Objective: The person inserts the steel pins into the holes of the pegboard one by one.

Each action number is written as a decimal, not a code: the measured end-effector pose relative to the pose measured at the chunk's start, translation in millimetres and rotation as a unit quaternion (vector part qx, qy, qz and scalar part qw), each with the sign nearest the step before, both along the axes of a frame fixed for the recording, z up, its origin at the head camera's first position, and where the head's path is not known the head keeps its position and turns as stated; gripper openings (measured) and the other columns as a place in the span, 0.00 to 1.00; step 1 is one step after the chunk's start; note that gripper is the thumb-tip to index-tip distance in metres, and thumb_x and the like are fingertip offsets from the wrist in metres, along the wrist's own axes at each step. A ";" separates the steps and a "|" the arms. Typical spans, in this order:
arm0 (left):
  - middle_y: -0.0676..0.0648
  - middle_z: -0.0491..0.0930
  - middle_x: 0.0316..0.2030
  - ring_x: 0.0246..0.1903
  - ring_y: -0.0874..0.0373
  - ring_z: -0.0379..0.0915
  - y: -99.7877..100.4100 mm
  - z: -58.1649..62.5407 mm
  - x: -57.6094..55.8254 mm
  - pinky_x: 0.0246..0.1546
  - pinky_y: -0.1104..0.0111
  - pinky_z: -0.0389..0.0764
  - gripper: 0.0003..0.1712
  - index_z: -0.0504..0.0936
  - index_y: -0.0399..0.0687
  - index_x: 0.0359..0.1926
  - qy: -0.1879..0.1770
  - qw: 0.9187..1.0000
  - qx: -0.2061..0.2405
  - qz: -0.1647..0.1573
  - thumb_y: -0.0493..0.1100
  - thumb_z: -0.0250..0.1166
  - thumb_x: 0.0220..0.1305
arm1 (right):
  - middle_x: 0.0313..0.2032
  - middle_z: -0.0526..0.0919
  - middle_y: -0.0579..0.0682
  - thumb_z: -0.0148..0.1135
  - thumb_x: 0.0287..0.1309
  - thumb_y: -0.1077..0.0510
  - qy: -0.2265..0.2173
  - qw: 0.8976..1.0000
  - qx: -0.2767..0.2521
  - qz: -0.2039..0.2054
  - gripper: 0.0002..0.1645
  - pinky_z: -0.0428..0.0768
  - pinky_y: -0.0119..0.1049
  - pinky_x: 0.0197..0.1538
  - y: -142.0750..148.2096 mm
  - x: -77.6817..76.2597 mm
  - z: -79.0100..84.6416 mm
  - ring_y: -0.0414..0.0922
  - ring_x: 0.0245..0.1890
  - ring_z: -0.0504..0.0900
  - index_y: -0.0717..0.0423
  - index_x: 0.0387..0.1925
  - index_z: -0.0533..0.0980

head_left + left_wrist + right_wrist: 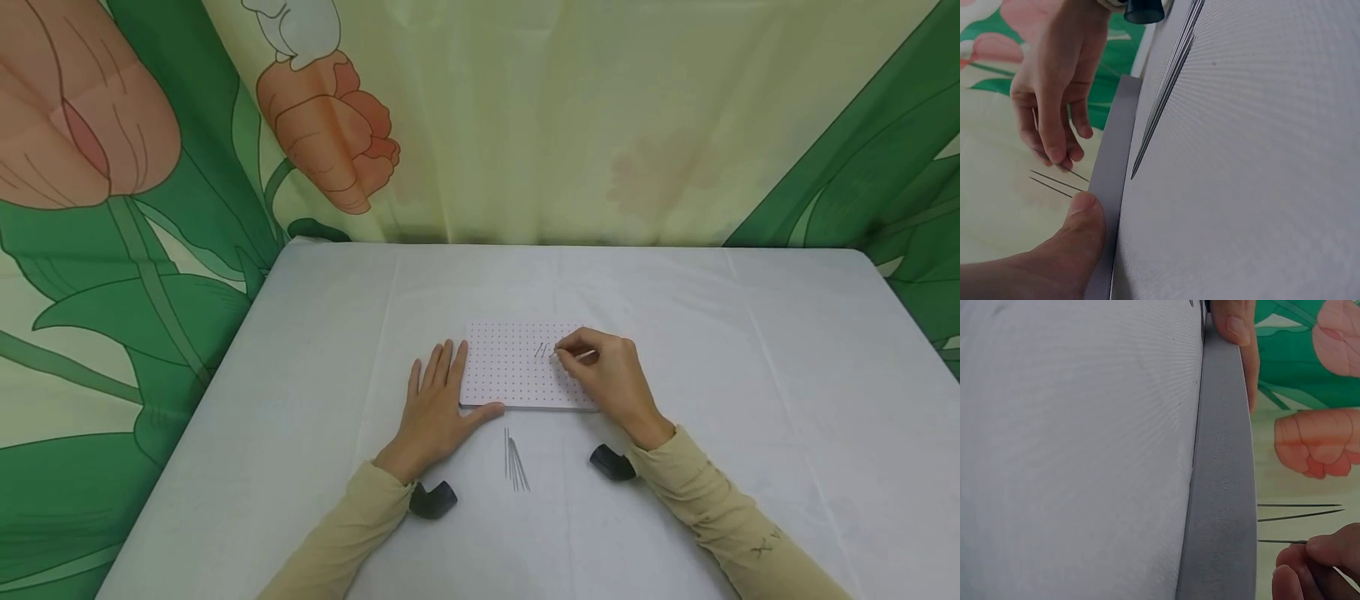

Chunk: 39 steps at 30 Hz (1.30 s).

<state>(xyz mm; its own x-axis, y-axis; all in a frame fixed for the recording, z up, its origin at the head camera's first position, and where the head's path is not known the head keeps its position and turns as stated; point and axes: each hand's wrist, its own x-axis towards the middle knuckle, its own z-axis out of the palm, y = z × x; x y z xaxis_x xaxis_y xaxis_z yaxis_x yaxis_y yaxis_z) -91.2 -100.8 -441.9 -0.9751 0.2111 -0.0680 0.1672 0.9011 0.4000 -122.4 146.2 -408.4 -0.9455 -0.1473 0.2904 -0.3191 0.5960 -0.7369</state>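
A white board [491, 371] dotted with rows of small holes lies flat on the table. My left hand [433, 417] rests at its left side with the fingers straight, the thumb against the front edge. Over the board's right half, my right hand [611, 375] pinches a thin metal needle [1282, 541] between thumb and fingertips; its lower end reaches the board's surface. Two more needles [1300, 505] stand up from the board just beside it. In front of the board lies a loose bunch of similar needles [516, 465].
The table [322, 350] has a white cover. Black wrist-worn pieces sit under the left [433, 500] and right [612, 463] sleeves. Behind the table hangs a patterned curtain [525, 125] with flowers and leaves.
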 end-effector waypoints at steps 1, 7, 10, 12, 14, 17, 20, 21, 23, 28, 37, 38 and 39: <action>0.41 0.40 0.79 0.79 0.47 0.31 -0.1 -0.2 0.1 0.75 0.47 0.31 0.62 0.41 0.48 0.80 0.000 1.000 0.000 0.000 0.75 0.58 0.59 | 0.33 0.89 0.51 0.68 0.57 0.66 0.000 1.000 0.000 0.000 0.04 0.85 0.36 0.37 -0.2 -0.4 -0.8 0.44 0.31 0.86 0.58 0.34 0.85; 0.42 0.39 0.79 0.79 0.47 0.31 -1.1 -1.6 -0.2 0.75 0.47 0.31 0.62 0.40 0.49 0.80 0.002 1.000 -0.004 -0.001 0.76 0.57 0.59 | 0.33 0.89 0.52 0.69 0.57 0.67 -0.004 1.000 0.004 0.002 0.03 0.85 0.37 0.37 -2.1 -2.3 -4.7 0.45 0.31 0.86 0.59 0.34 0.85; 0.42 0.39 0.79 0.79 0.47 0.30 -1.3 -1.5 -0.3 0.75 0.47 0.31 0.62 0.40 0.49 0.80 0.001 1.000 -0.004 -0.001 0.76 0.57 0.60 | 0.33 0.89 0.52 0.68 0.56 0.67 -0.005 1.000 0.004 0.004 0.04 0.84 0.37 0.37 -3.1 -2.9 -5.3 0.45 0.31 0.86 0.59 0.34 0.85; 0.42 0.39 0.79 0.79 0.47 0.30 -1.2 -0.9 -0.2 0.75 0.47 0.31 0.62 0.40 0.50 0.80 -0.001 1.000 -0.003 -0.002 0.76 0.57 0.60 | 0.33 0.88 0.52 0.68 0.56 0.68 -0.006 1.000 0.005 0.005 0.04 0.84 0.36 0.37 -3.7 -3.2 -5.6 0.45 0.31 0.85 0.59 0.34 0.85; 0.42 0.39 0.79 0.79 0.47 0.30 -1.2 -0.4 0.0 0.75 0.47 0.31 0.62 0.40 0.49 0.80 -0.001 1.000 -0.002 -0.001 0.75 0.57 0.60 | 0.33 0.88 0.52 0.68 0.56 0.67 -0.008 1.000 0.008 0.005 0.04 0.84 0.35 0.37 -4.1 -3.5 -5.9 0.45 0.31 0.85 0.59 0.34 0.85; 0.42 0.39 0.79 0.79 0.47 0.30 -1.3 -0.2 0.1 0.75 0.48 0.31 0.62 0.39 0.50 0.80 -0.002 1.000 -0.002 -0.002 0.75 0.57 0.60 | 0.33 0.88 0.52 0.68 0.57 0.67 -0.013 1.000 0.013 0.004 0.03 0.83 0.34 0.36 -4.5 -3.7 -5.8 0.44 0.30 0.85 0.59 0.34 0.85; 0.42 0.39 0.79 0.79 0.47 0.30 -1.6 -0.6 0.1 0.75 0.48 0.31 0.62 0.40 0.50 0.80 -0.001 1.000 -0.001 -0.002 0.75 0.57 0.60 | 0.33 0.88 0.52 0.68 0.57 0.66 -0.020 1.000 0.017 0.004 0.04 0.83 0.35 0.36 -4.7 -3.8 -5.5 0.44 0.30 0.85 0.60 0.35 0.85; 0.42 0.39 0.79 0.79 0.47 0.30 -1.6 -0.8 0.1 0.75 0.48 0.31 0.62 0.40 0.49 0.80 -0.001 1.000 -0.002 -0.002 0.75 0.57 0.60 | 0.33 0.88 0.52 0.68 0.57 0.66 -0.022 1.000 0.017 0.005 0.04 0.83 0.35 0.37 -4.7 -3.6 -5.4 0.44 0.30 0.85 0.60 0.36 0.85; 0.42 0.39 0.79 0.79 0.47 0.30 -1.7 -1.2 0.1 0.75 0.48 0.31 0.62 0.40 0.49 0.80 0.000 1.000 -0.002 -0.002 0.75 0.57 0.60 | 0.34 0.88 0.52 0.69 0.57 0.66 -0.024 0.999 0.021 0.007 0.05 0.84 0.37 0.37 -4.6 -3.1 -5.1 0.44 0.31 0.85 0.61 0.37 0.85; 0.42 0.40 0.79 0.79 0.47 0.31 -1.3 -2.3 -0.2 0.75 0.47 0.32 0.62 0.40 0.49 0.80 0.004 1.000 -0.004 -0.003 0.75 0.58 0.59 | 0.35 0.88 0.52 0.70 0.56 0.66 -0.024 0.999 0.031 0.008 0.09 0.84 0.39 0.39 -2.6 0.2 -1.9 0.45 0.32 0.85 0.61 0.40 0.84; 0.41 0.41 0.79 0.79 0.47 0.32 -1.3 -1.2 -0.1 0.75 0.47 0.32 0.62 0.41 0.49 0.80 0.005 1.000 -0.002 -0.001 0.75 0.58 0.59 | 0.36 0.88 0.52 0.69 0.56 0.65 -0.023 0.999 0.031 0.002 0.09 0.85 0.40 0.39 0.0 5.2 4.9 0.45 0.31 0.86 0.60 0.40 0.84; 0.41 0.41 0.79 0.78 0.46 0.32 -1.4 -1.2 -0.2 0.75 0.46 0.32 0.62 0.41 0.49 0.80 0.006 1.000 0.000 -0.001 0.75 0.58 0.59 | 0.35 0.88 0.51 0.69 0.56 0.65 -0.022 0.999 0.032 0.001 0.08 0.85 0.40 0.39 -0.2 6.0 5.9 0.45 0.31 0.86 0.60 0.40 0.85; 0.41 0.41 0.79 0.79 0.47 0.32 -1.5 -1.4 -0.4 0.75 0.47 0.32 0.62 0.41 0.49 0.80 0.006 1.000 0.000 -0.001 0.75 0.58 0.59 | 0.35 0.88 0.51 0.69 0.56 0.65 -0.020 0.999 0.031 0.001 0.08 0.85 0.40 0.39 -0.5 6.7 6.8 0.45 0.31 0.85 0.60 0.39 0.85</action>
<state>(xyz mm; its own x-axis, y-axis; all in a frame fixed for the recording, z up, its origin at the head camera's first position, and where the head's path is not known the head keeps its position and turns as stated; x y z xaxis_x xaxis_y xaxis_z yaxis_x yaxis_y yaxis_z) -91.6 -102.3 -443.2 -0.9754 0.2129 -0.0572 0.1734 0.9011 0.3974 -115.7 145.7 -401.6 -0.9562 -0.1652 0.2417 -0.2904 0.6408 -0.7107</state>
